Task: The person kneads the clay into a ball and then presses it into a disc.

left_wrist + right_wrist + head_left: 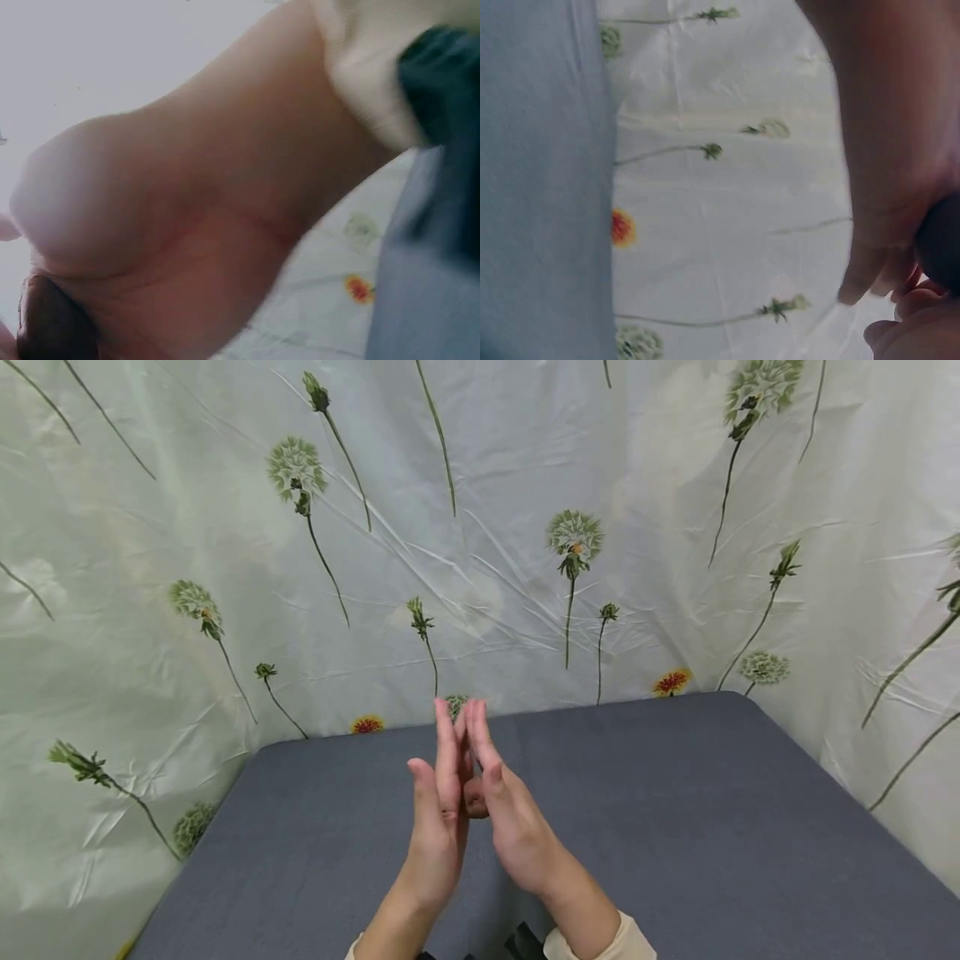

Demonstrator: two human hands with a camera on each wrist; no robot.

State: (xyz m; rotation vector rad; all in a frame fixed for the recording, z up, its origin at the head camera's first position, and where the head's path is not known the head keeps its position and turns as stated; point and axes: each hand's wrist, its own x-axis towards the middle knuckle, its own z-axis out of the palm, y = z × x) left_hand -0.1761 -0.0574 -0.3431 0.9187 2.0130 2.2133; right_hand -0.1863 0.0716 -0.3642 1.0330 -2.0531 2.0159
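Both hands stand upright in front of me, palms facing, with fingers straight and pointing away. Between the palms of the left hand [437, 814] and the right hand [517, 818] sits a small brown rounded lump [476, 799], smooth and clay-like. The fingertips of the two hands come close together, while the heels are apart. In the left wrist view the lump [52, 322] shows dark at the lower left, against the heel of a palm. The right wrist view has the dark lump [941, 244] at its right edge, partly cut off, beside the fingers.
A dark grey table top [315, 835] spreads under the hands. Behind and around it hangs a pale curtain [495, 468] printed with dandelions. Cream sleeves [603, 942] and a black wrist device [525, 942] show at the bottom.
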